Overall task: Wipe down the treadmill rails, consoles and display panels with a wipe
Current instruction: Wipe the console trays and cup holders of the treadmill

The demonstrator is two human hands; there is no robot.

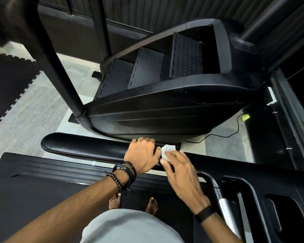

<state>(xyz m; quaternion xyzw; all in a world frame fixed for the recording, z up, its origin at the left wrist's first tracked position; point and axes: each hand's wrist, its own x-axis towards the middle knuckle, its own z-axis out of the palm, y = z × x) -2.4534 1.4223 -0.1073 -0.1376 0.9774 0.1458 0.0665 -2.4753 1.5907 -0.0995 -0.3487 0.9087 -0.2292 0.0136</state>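
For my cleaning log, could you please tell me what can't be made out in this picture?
Head view only:
- Left hand: its fingers curl over the far side of the padded rail, so the fingertips are hidden.
- White wipe: mostly covered by the right hand; its size and folding are unclear.
- Console: cut off by the right edge; no display panel visible.
- Yellow-green object on the floor: too small to identify.
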